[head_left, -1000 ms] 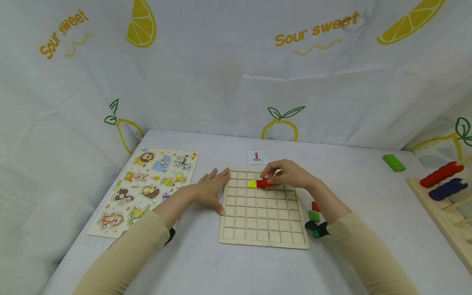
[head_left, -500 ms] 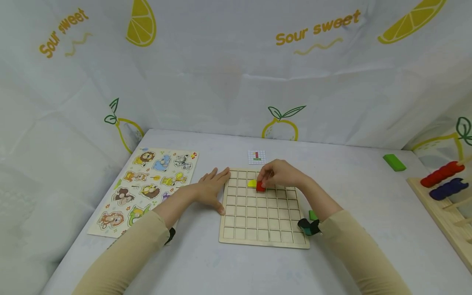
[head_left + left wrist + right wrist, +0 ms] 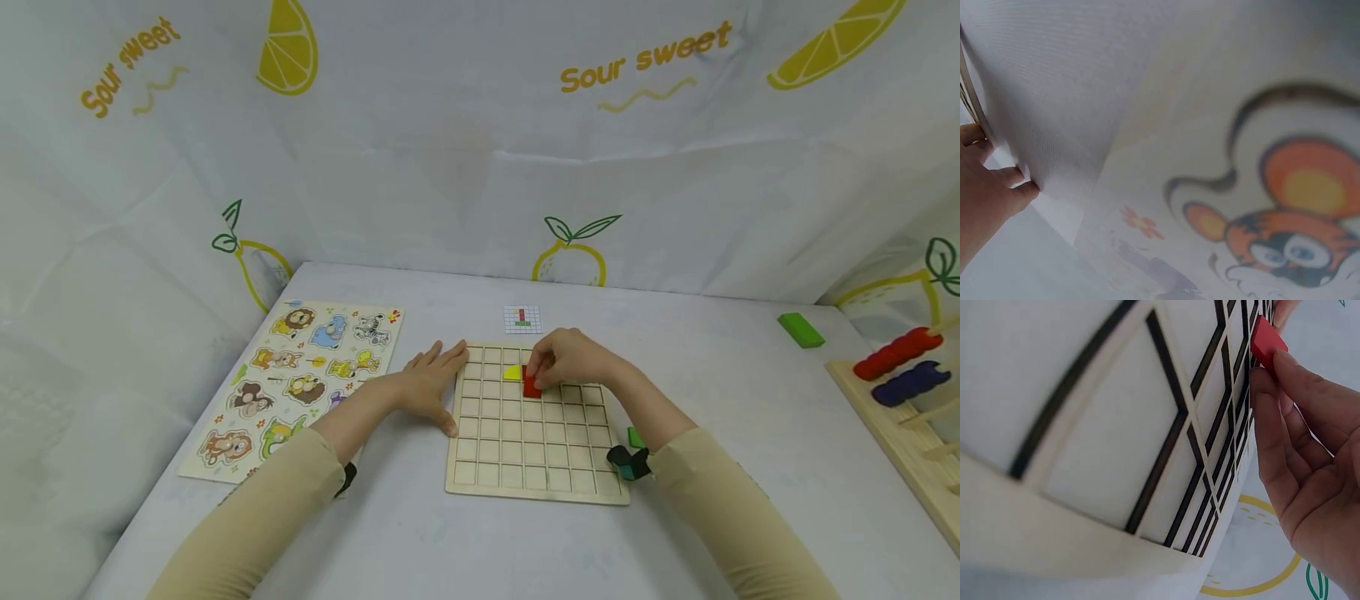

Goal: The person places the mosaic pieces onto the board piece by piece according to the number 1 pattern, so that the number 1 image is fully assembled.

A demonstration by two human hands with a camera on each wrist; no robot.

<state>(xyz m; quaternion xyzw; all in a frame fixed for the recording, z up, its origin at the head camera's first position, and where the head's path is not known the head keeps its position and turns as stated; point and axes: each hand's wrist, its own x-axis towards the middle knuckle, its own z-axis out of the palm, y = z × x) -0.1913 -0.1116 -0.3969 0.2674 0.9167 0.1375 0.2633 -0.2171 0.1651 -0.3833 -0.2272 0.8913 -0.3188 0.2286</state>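
My right hand (image 3: pixel 568 358) pinches a flat red block (image 3: pixel 532 387) between thumb and fingers, over the upper middle cells of a wooden grid board (image 3: pixel 536 496). In the right wrist view the red block (image 3: pixel 1267 342) shows at the tips of the thumb and fingers. A yellow piece with a slanted edge (image 3: pixel 512 372) sits in the cell just left of it. With fingers spread, my left hand (image 3: pixel 426 385) rests at the board's left edge, its thumb at the side and its fingertips near the upper left corner.
A small pattern card (image 3: pixel 522 319) lies behind the board. An animal puzzle board (image 3: pixel 300 387) is at left, overlapped by my left forearm. A green block (image 3: pixel 635 437) shows beside my right wrist, another green block (image 3: pixel 802 331) farther right. A wooden bead frame (image 3: pixel 892 417) stands at the right edge.
The red block has turned from lying sideways to pointing toward me, next to the yellow piece. My right hand shifted slightly left with it; the left hand stayed put.
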